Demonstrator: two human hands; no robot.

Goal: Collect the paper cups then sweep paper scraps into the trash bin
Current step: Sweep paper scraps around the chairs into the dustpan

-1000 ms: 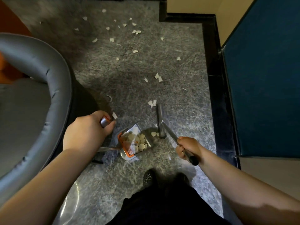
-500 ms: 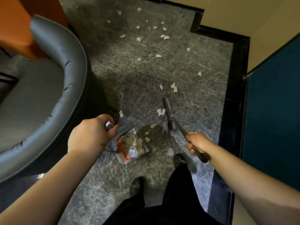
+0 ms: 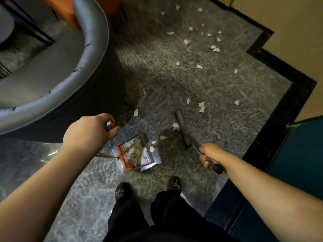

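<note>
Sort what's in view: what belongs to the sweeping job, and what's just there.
Job: broom in right hand; dustpan, its handle in left hand; paper scraps on the floor.
Just there: grey armchair, blue panel.

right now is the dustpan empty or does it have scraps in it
Not empty. The dustpan holds a pile of pale paper scraps beside its orange comb, and more scraps lie on the floor beyond.

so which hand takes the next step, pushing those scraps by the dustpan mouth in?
Right hand: it grips the broom, beside the scraps. Left hand holds the dustpan handle.
</note>
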